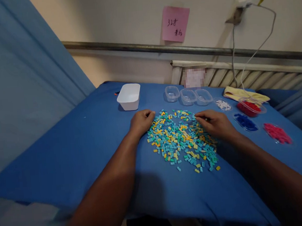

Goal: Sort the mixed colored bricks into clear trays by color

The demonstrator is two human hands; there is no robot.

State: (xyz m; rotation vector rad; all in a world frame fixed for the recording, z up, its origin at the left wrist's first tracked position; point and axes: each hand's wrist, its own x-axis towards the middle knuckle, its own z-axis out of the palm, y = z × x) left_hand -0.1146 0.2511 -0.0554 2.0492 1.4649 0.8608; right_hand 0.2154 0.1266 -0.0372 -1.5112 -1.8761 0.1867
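Note:
A broad pile of small toy bricks (177, 135) in light blue, green, yellow and orange lies spread on the blue cloth. At the pile's upper left edge rests my left hand (142, 121), its fingers curled closed; what they hold, if anything, is hidden. My right hand (216, 122) reaches over the upper right side of the pile with thumb and fingertips pinched together. Light-blue bricks lie right at those fingertips, and whether one is in the pinch is too small to tell. Some single bricks lie scattered along the pile's near edge.
Behind the pile stand a white tub (130, 102) and three clear containers, one of them the leftmost container (172, 94). To the right, containers hold white pieces (223, 104), red pieces (250, 108), blue pieces (246, 122) and pink pieces (277, 133). A yellow cloth (245, 94) lies behind.

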